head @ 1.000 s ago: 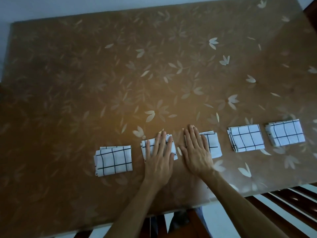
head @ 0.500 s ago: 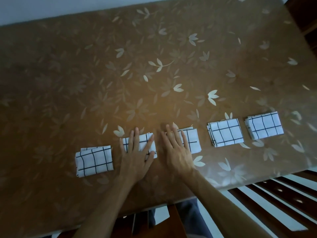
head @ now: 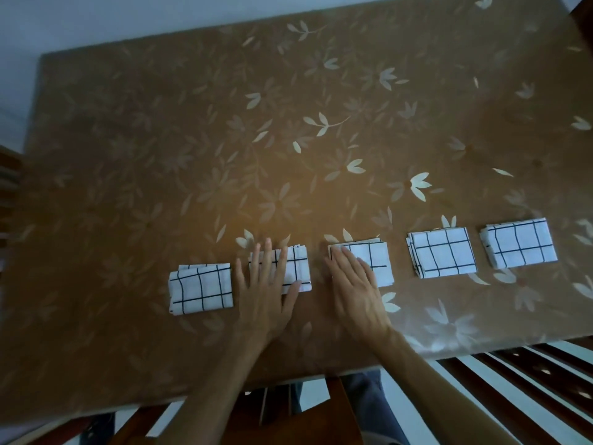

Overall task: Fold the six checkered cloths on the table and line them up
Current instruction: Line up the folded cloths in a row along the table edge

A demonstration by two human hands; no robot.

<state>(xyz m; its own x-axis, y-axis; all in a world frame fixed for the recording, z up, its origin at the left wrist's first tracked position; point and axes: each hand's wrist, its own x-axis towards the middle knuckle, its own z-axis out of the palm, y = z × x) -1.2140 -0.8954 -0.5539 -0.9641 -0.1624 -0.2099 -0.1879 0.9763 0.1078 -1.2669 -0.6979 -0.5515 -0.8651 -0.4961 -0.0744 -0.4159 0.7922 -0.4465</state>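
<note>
Pressing flat and open, lower mid-frame: left hand [head: 266,292] on second cloth [head: 297,268], right hand [head: 356,290] on third cloth [head: 376,261] just rightward.

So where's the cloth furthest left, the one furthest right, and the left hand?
leftmost cloth [head: 200,289]: head view, middle of its top face.
rightmost cloth [head: 519,244]: head view, middle of its top face.
left hand [head: 266,293]: head view, back of the hand.

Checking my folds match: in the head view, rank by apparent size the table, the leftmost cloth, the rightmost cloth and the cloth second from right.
1. The table.
2. The rightmost cloth, cloth second from right and leftmost cloth look about alike. The wide-angle lens makes finer ranking unsure.
</note>
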